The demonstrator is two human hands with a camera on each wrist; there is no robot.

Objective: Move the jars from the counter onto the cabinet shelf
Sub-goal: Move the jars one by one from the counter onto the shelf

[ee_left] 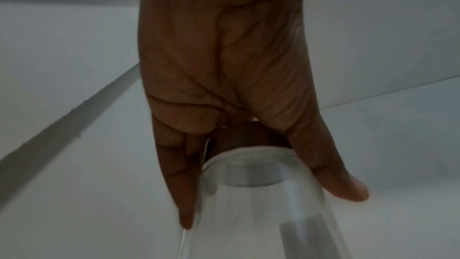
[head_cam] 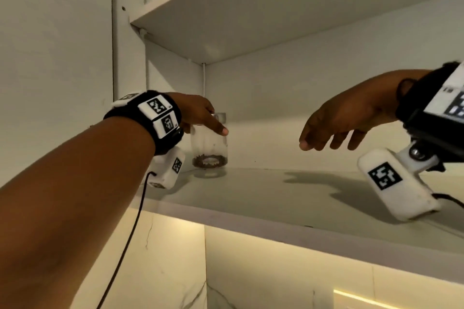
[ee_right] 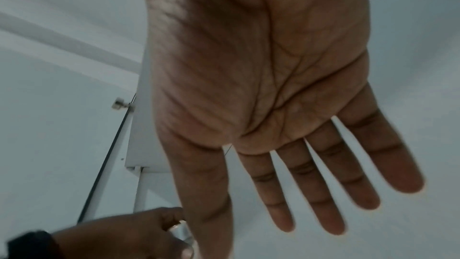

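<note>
Glass jar (head_cam: 209,144) upright on shelf (head_cam: 276,198), left hand (head_cam: 198,114) gripping top

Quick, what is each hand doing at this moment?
Left hand: grips the glass jar from above, near its top; the jar stands on the cabinet shelf.
Right hand: open, fingers straight, holding nothing.

Marble wall (head_cam: 175,271) with glowing light strip (head_cam: 364,300)

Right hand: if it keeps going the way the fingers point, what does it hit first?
Probably the jar that the left hand grips on the shelf. The right hand is open and empty, with bare shelf between; depth is unclear.
</note>
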